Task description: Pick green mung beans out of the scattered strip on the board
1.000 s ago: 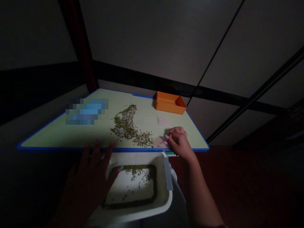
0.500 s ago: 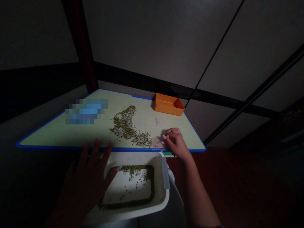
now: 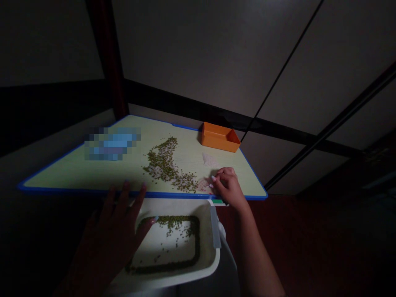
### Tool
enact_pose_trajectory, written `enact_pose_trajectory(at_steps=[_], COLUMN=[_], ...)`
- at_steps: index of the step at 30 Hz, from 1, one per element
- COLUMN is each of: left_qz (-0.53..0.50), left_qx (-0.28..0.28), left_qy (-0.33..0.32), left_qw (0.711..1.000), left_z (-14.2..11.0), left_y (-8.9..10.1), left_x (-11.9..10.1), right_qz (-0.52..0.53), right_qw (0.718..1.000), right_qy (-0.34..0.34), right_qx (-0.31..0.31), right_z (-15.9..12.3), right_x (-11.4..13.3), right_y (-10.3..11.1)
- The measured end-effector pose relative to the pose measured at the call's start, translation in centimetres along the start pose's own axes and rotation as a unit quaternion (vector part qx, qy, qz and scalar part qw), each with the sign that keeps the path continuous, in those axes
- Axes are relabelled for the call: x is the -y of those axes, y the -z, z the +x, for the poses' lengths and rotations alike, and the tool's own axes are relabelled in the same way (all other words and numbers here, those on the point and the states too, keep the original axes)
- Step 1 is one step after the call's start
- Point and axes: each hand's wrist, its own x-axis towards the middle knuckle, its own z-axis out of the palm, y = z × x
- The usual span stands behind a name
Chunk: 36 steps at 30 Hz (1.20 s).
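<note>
My left hand (image 3: pixel 119 231) is spread over the left side of a white plastic basin (image 3: pixel 208 264), fingers apart and holding nothing, fingertips by the table's front edge. Green beans (image 3: pixel 182 262), probably mung beans, line the basin's bottom edges. On the pale table (image 3: pixel 102 173) with a blue rim, more green beans (image 3: pixel 163 161) lie scattered, mixed with paler grains. My right hand (image 3: pixel 228 185) rests at the table's front right, thumb and fingers curled together beside a thin patch of pale grains (image 3: pixel 204 184). Whatever its fingertips hold, if anything, is too small to see.
An orange open box (image 3: pixel 220 142) stands at the table's back right. A small pale heap (image 3: pixel 209 159) lies in front of it. A blurred-out blue item (image 3: pixel 114 143) is on the left. Wall panels (image 3: pixel 198 53) rise behind the table.
The view has shifted very slightly. Both hands keep the same place and pose, and the beans look unchanged.
</note>
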Motion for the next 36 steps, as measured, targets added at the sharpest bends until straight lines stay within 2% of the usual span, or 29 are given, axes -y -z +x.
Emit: enact_pose_trajectory(at_steps=[6, 13, 21, 31, 36], left_qz=[-0.008, -0.017, -0.022, -0.041, -0.035], left_qx=[0.000, -0.019, -0.002, -0.001, 0.006], left_qy=[0.007, -0.014, -0.013, -0.004, 0.001], left_qw=[1.000, 1.000, 1.000, 0.999, 0.999], left_z=[0.04, 0.03, 0.13, 0.09, 0.10], left_y=[0.17, -0.12, 0.04, -0.03, 0.48], left_x=[-0.19, 0.07, 0.13, -0.07, -0.15], right_qz=[0.011, 0.015, 0.026, 0.022, 0.006], right_qw=[1.000, 1.000, 0.999, 0.999, 0.999], right_qy=[0.008, 0.017, 0.034, 0.050, 0.037], right_qx=[-0.002, 0.009, -0.013, -0.004, -0.003], right_z=[-0.12, -0.17, -0.12, -0.01, 0.03], right_x=[-0.37, -0.70, -0.39, 0.05, 0.07], right_y=[-0.11, -0.13, -0.32, -0.22, -0.23])
